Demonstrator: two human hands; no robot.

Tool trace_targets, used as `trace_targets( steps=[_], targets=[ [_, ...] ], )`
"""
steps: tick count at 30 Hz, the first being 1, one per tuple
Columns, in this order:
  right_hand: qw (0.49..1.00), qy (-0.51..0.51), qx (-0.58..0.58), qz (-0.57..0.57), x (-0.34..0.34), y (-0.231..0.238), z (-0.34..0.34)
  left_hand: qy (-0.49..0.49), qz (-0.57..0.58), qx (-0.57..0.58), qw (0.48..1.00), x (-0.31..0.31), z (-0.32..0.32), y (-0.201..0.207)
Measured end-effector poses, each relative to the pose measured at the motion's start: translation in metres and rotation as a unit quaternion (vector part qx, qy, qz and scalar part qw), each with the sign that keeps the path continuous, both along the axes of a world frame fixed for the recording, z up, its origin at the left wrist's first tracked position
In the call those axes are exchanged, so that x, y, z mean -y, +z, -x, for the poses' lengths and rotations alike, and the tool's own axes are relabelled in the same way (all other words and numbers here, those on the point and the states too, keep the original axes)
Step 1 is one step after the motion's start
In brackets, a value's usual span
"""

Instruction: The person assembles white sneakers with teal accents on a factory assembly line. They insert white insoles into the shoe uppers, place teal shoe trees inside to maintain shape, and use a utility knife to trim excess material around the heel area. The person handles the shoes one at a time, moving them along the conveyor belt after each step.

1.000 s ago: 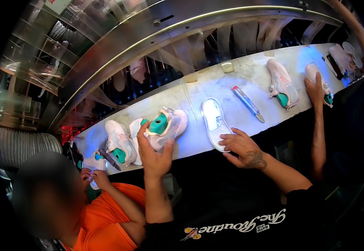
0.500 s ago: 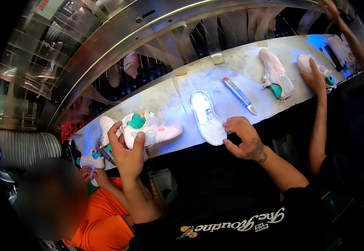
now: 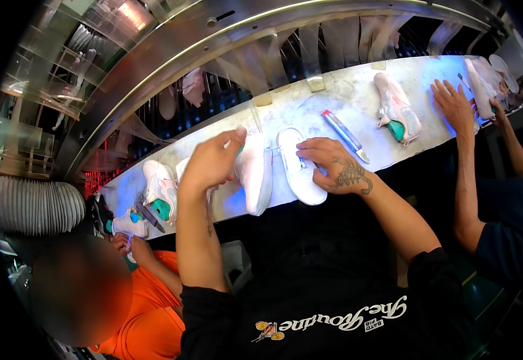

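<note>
A pale pink shoe upper (image 3: 256, 180) is in my left hand (image 3: 212, 161), tilted with its toe toward the near edge of the bench. My fingers are closed around its green-lined opening, and the back of the hand hides much of that grip. Right beside the upper lies a white shoe sole (image 3: 307, 191), brightly lit. My right hand (image 3: 336, 168) grips its right side, fingertips over the upper surface and thumb near the edge. Past this hand rests a box cutter (image 3: 344, 137) with a red end.
Another pink shoe (image 3: 397, 111) lies on the pale bench (image 3: 213, 123), right of the cutter. One more shoe (image 3: 160, 186) stands left. A co-worker's hand (image 3: 453, 102) touches the bench at right; a person in orange (image 3: 147, 306) sits left. Clear strips (image 3: 312, 57) hang behind.
My left hand has moved right and turned the shoe upper from sideways to toe-near, beside the sole. My right hand has slid farther along the sole. The co-worker's right-side hand has left a shoe.
</note>
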State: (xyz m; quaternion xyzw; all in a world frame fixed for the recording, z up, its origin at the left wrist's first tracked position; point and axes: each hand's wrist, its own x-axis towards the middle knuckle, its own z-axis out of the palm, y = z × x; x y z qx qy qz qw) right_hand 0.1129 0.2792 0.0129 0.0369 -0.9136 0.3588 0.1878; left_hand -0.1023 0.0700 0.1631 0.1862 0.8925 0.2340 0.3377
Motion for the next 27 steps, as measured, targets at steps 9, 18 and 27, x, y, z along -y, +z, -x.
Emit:
trace_targets(
  steps=[9, 18, 27],
  targets=[
    [0.998, -0.057, -0.027, 0.015, 0.024, 0.003, -0.013, -0.054, -0.142, -0.127, 0.98, 0.054, -0.05, -0.084],
    [0.994, -0.082, -0.059, 0.034, 0.027, -0.005, -0.007, -0.216, -0.044, -0.371, 0.902, 0.058, -0.055, -0.059],
    [0.993, -0.058, -0.078, 0.061, 0.022, -0.006, -0.013, -0.323, 0.015, -0.373, 0.87, 0.015, -0.044, -0.061]
  ],
)
